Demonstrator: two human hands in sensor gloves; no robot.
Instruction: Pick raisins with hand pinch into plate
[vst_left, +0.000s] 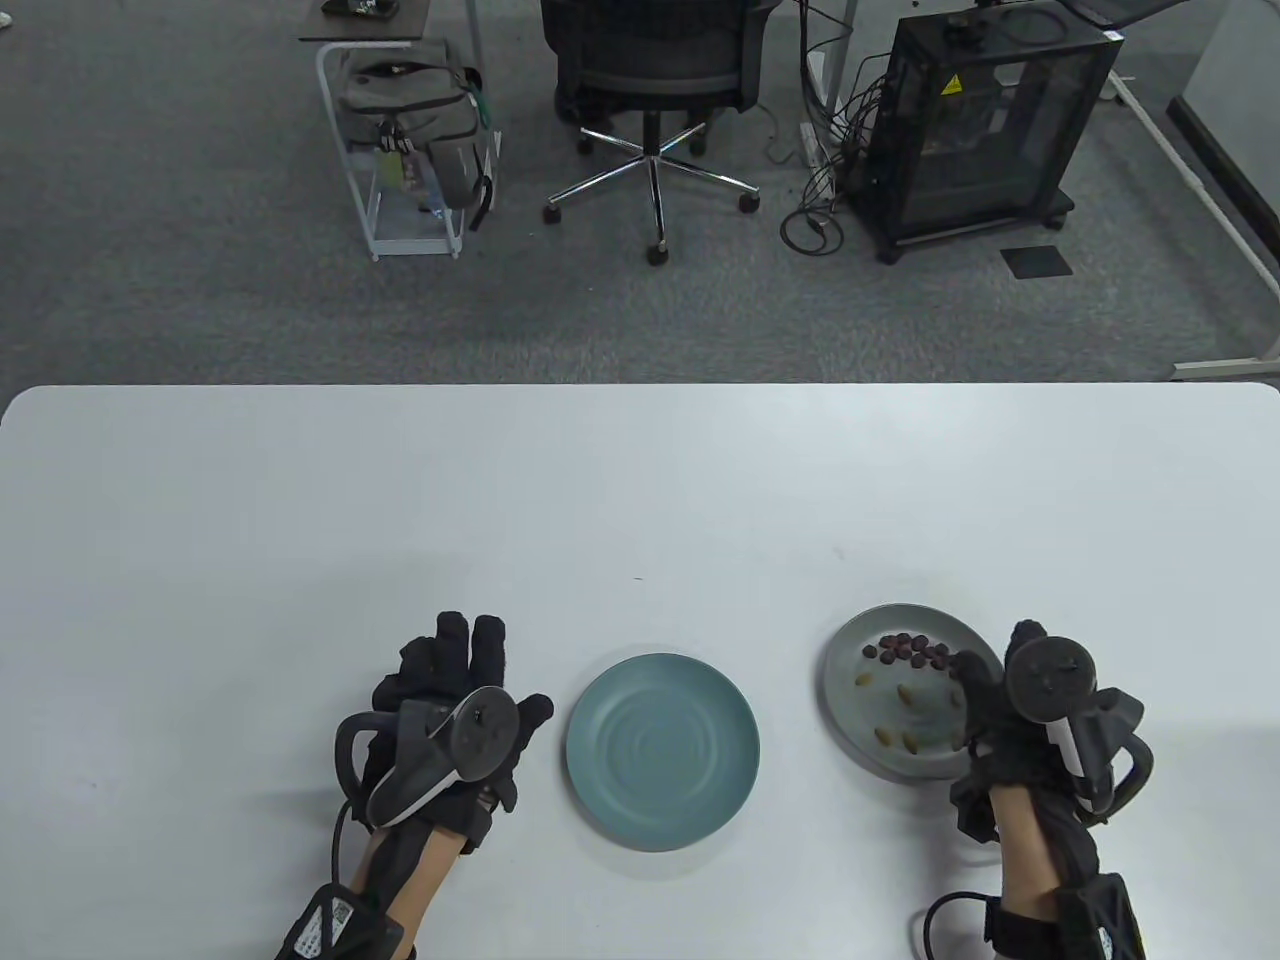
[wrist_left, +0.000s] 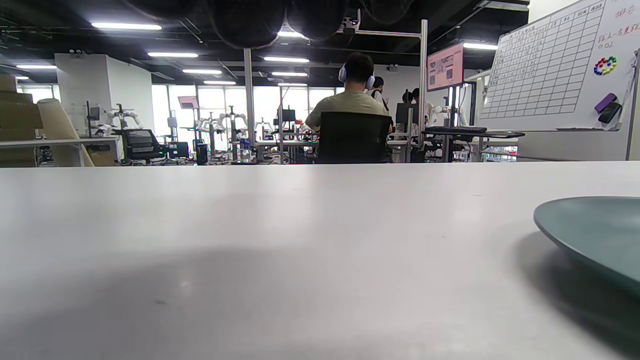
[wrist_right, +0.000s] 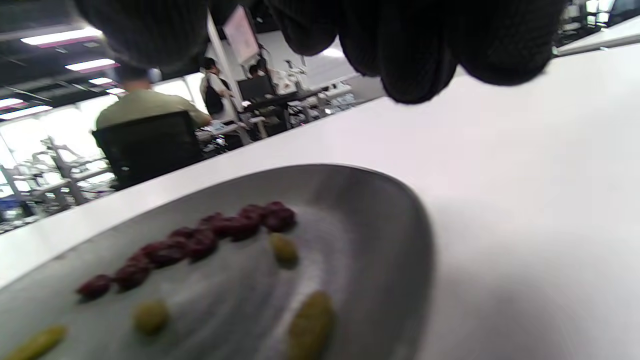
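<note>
A grey plate (vst_left: 850, 700) at the right holds a row of dark red raisins (vst_left: 905, 651) and several yellow-green raisins (vst_left: 905, 718). An empty teal plate (vst_left: 662, 750) sits at the centre front. My right hand (vst_left: 972, 700) hovers over the grey plate's right edge, its thumb and fingers (wrist_right: 415, 55) apart above the raisins (wrist_right: 220, 235) and holding nothing. My left hand (vst_left: 490, 670) rests on the table left of the teal plate, fingers stretched out and empty. The teal plate's rim (wrist_left: 590, 235) shows in the left wrist view.
The white table (vst_left: 640, 500) stretches wide behind both plates. An office chair (vst_left: 655, 90), a rack with a bag (vst_left: 410, 130) and a black cabinet (vst_left: 990, 120) stand on the floor beyond the far edge.
</note>
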